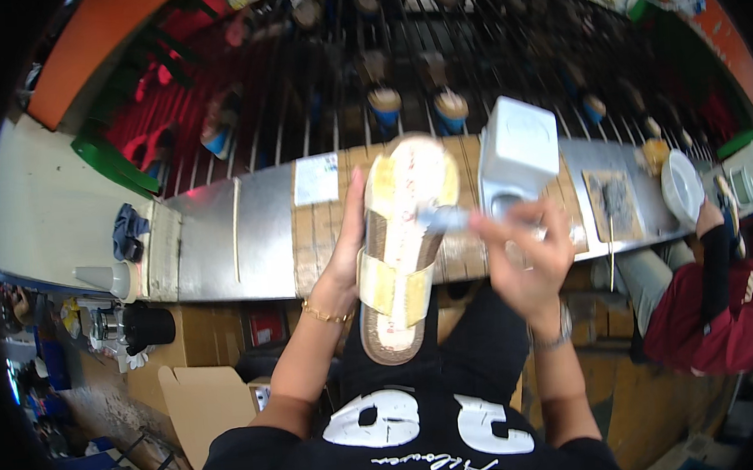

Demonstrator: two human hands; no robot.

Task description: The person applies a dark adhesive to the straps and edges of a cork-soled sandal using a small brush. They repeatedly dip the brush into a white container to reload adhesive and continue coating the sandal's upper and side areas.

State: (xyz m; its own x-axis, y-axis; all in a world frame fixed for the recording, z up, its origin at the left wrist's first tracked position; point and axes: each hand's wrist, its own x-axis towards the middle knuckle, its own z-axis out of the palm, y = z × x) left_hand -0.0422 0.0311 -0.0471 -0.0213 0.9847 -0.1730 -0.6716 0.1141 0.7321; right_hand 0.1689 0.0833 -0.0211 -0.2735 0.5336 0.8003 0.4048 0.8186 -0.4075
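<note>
The left hand (pixel 343 259) grips the shoe sole (pixel 402 246) above bench (pixel 263 234) and lap (pixel 479 333), most fingers hidden; the right hand (pixel 535 250) has fingers clamped on a blurred brush (pixel 447 219), which could skid if a loose hold lets the sole twist

This place is a shoe workshop, or one part of a shoe factory. Several shoes (pixel 450 112) stand among long metal bars (pixel 282 137) behind a metal bench (pixel 206 238), where a shoe sole (pixel 404 250) is held and another person (pixel 719 320) is present.
</note>
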